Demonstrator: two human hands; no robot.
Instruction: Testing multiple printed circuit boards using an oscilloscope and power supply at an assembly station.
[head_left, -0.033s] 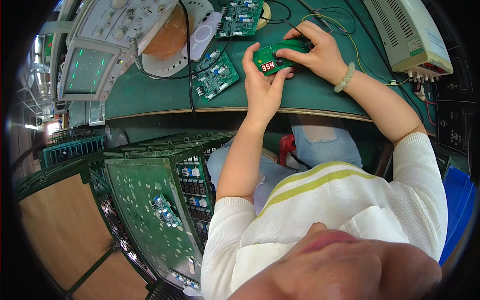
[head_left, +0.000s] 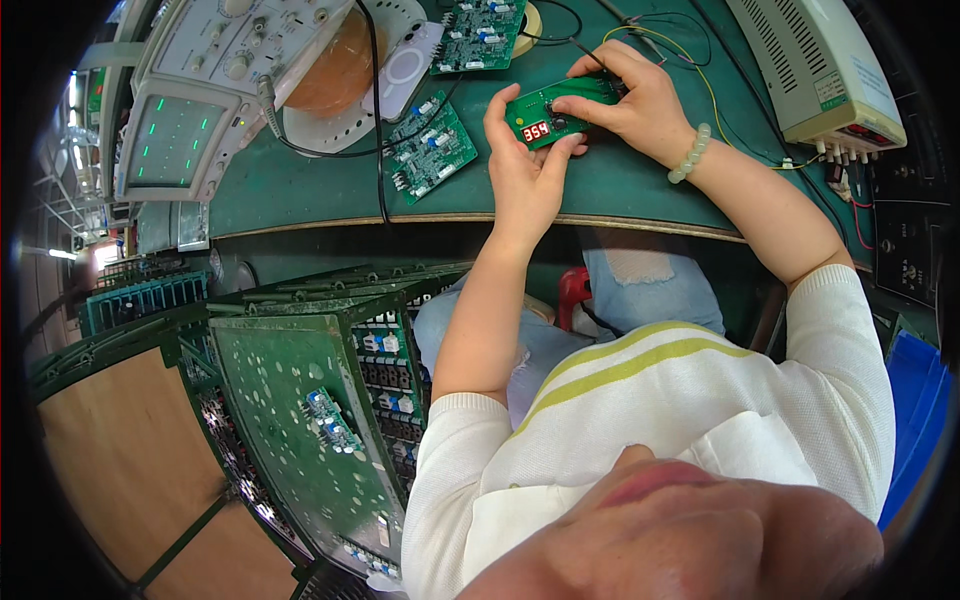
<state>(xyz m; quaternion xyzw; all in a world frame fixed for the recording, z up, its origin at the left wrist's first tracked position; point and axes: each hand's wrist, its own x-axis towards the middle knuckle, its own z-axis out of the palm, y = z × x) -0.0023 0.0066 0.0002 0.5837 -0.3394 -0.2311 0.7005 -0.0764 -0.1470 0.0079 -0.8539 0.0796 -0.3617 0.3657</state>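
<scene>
A small green circuit board (head_left: 542, 107) with a lit red digit display is held between my two hands, above the green bench top. My left hand (head_left: 530, 180) is closed round its near left end, thumb at the near edge and index finger along the left side. My right hand (head_left: 645, 105) grips the right end, its thumb lying on the board's face by the small black buttons. A dark cable runs to the board's far side. Left of my hands lies a green circuit board (head_left: 433, 150) with blue and white parts; another populated board (head_left: 480, 38) lies farther back.
At the left stands an oscilloscope (head_left: 175, 135) with green traces; its black cable (head_left: 380, 120) crosses the bench. A pale phone (head_left: 408, 68) and tape roll (head_left: 530, 28) lie behind. At the right sits a power supply (head_left: 825, 80). Below left is a green board rack (head_left: 290, 400).
</scene>
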